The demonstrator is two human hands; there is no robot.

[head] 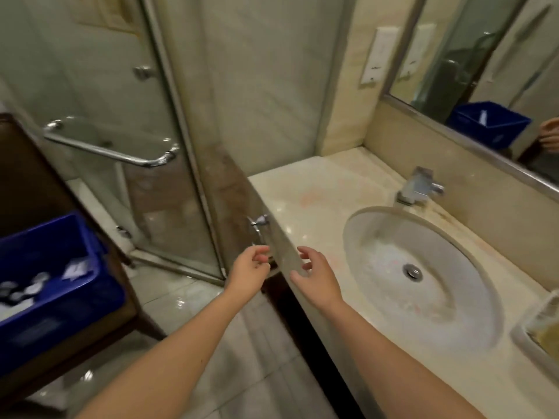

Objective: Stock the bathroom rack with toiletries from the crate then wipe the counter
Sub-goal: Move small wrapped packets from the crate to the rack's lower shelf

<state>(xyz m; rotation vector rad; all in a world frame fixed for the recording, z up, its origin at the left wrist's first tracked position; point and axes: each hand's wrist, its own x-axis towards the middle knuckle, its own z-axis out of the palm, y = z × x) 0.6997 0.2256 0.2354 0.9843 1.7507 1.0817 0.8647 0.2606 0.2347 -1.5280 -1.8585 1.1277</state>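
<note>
Left hand (pixel 251 267), right hand (pixel 314 278): both empty, fingers loosely curled, hovering at counter (pixel 302 189) edge. Crate (pixel 75 267) sits on dark stand at left, toiletries (pixel 30 290) inside. Glass rack (pixel 112 140) just above it, so short carry.

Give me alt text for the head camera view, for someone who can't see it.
The left hand and right hand, both empty and relaxed, reach forward at the corner of a marble counter beside an oval sink. At left, a blue crate of toiletries sits on a dark wooden stand, near a glass rack on the shower enclosure.
</note>
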